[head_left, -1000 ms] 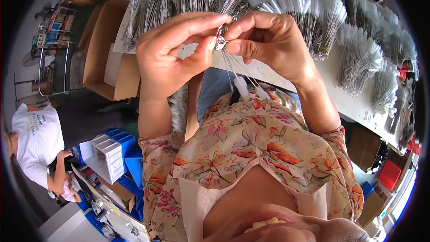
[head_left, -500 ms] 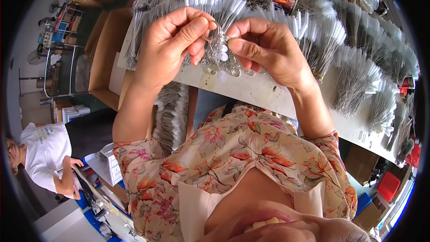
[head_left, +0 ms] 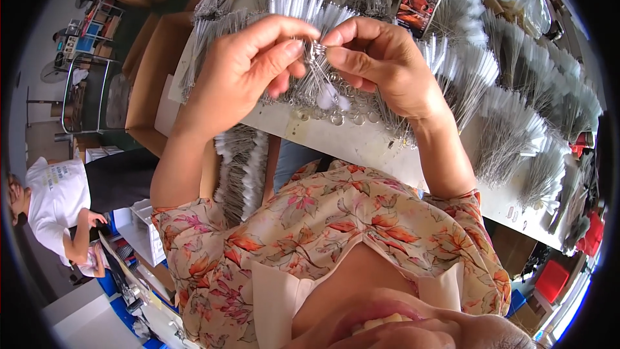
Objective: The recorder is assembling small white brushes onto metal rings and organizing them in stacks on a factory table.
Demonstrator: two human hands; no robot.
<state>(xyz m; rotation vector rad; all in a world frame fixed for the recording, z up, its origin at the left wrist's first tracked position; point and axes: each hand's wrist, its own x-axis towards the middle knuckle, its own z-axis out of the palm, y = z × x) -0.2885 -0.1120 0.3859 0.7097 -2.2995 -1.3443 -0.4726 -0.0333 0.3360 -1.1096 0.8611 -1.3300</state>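
My left hand (head_left: 248, 68) and my right hand (head_left: 387, 61) meet above the near edge of the table, fingertips almost touching. Between them hangs a small bunch of thin wire brushes (head_left: 323, 76) with white bristle tips pointing down toward me. The left thumb and forefinger are closed at the metal ring by the top of the bunch; the fingers now mostly hide that ring. My right thumb and forefinger pinch the looped wire ends of the brushes. Loose metal rings (head_left: 336, 118) lie on the table just below the hands.
Bundles of wire brushes (head_left: 475, 68) cover much of the white table (head_left: 361, 139). A phone (head_left: 420, 4) with a lit screen leans among them. Open cardboard boxes (head_left: 152, 77) stand at the left. Another person (head_left: 61, 200) in a white shirt works at the lower left.
The ring, plainly visible before, is now mostly covered by my fingers. The brushes hang lower and more spread, and both hands have drawn slightly closer together.
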